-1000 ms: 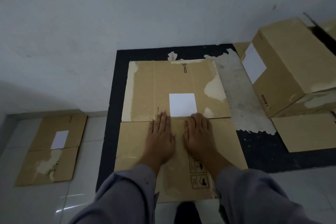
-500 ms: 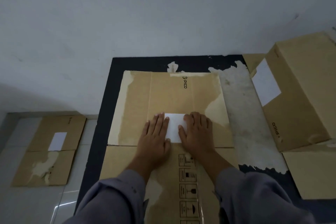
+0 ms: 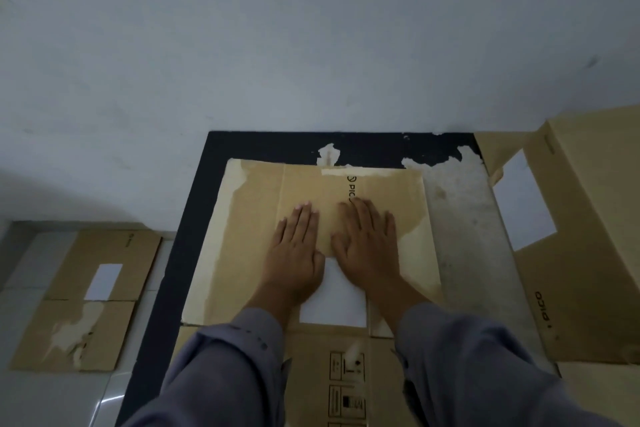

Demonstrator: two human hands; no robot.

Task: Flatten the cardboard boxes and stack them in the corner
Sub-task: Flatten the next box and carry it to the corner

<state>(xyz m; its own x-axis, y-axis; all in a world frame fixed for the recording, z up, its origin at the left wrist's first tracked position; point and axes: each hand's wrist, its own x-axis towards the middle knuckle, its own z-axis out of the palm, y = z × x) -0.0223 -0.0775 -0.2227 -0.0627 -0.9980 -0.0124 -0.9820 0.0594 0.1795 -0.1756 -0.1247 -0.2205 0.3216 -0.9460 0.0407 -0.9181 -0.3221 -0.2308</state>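
Note:
A flattened brown cardboard box (image 3: pixel 242 239) lies on a black mat (image 3: pixel 194 218) against the white wall. It carries a white label (image 3: pixel 332 302) and PICO print. My left hand (image 3: pixel 294 250) and my right hand (image 3: pixel 367 246) lie palm down side by side on its far panel, fingers straight, pressing it flat just beyond the label. Grey sleeves cover both forearms. A still-assembled cardboard box (image 3: pixel 581 253) stands at the right. Another flattened box (image 3: pixel 86 298) rests on the tiled floor at the left, by the wall.
The white wall (image 3: pixel 311 45) fills the upper half of the view. A worn pale patch of the mat (image 3: pixel 464 239) lies between the flattened box and the standing box. Glossy light floor tiles (image 3: pixel 52 399) run along the left.
Both hands slid forward over the flattened box, from the fold line across the white label to the far panel near the PICO print. The view moved closer to the wall.

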